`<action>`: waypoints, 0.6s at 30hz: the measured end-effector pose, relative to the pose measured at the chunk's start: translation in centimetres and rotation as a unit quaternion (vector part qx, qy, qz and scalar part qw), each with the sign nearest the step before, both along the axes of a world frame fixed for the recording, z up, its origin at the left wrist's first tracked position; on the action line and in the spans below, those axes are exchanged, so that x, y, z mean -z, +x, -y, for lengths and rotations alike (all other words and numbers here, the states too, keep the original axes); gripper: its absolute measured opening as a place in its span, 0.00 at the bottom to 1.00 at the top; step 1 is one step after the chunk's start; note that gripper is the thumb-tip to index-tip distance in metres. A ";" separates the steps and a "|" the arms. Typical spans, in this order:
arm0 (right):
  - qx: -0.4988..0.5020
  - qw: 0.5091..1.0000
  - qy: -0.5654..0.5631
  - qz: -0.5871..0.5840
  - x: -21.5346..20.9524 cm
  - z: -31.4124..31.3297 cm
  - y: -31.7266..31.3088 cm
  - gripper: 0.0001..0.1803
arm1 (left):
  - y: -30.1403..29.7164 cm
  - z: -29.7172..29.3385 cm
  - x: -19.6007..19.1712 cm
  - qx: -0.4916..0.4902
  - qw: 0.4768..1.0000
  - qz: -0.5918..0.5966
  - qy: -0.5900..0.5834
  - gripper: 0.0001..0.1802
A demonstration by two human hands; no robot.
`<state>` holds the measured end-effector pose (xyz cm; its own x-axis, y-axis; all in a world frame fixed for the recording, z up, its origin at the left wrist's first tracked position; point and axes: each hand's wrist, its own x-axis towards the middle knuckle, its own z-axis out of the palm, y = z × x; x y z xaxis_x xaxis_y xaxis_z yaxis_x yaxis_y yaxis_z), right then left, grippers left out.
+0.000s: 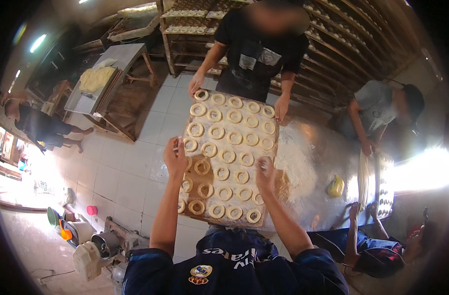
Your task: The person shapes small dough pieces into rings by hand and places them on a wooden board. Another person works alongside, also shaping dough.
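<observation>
Head cam: flat floury wooden board [233,185] w/ rows of round pale-yellow dough rings [221,157], beside a shiny grey metal surface [303,211]. L hand [174,156] at board's L edge, R hand [265,172], blurry, by its R; fingers curled, can't tell if pinching. Co-worker's hands [196,83] at far end.

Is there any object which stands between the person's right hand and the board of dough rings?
Nothing visible stands between the right hand and the board: the hand overlaps its right side in this view. Whether they touch, I cannot tell.
</observation>
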<state>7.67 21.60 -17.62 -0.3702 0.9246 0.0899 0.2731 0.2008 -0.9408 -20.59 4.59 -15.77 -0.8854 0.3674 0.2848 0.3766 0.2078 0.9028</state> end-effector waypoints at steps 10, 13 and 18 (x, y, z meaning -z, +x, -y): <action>0.190 0.981 -0.010 -0.035 5.9 0.3 24.8 0.06 | 18.0 2.5 -3.1 0.076 0.976 0.142 0.147 0.08; 0.148 0.985 -0.084 -0.042 6.2 1.8 26.6 0.06 | 22.5 1.6 -2.2 0.112 0.962 0.177 0.177 0.08; 0.029 0.991 -0.125 -0.042 5.8 3.8 27.9 0.07 | 29.7 2.6 -2.3 0.100 0.965 0.207 0.126 0.07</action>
<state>35.56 17.83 -23.39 -0.3161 0.9415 -0.1164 0.1959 -0.0553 -0.9791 9.08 1.96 -13.44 -0.8615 0.5072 0.0240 -0.0179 -0.0777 0.9968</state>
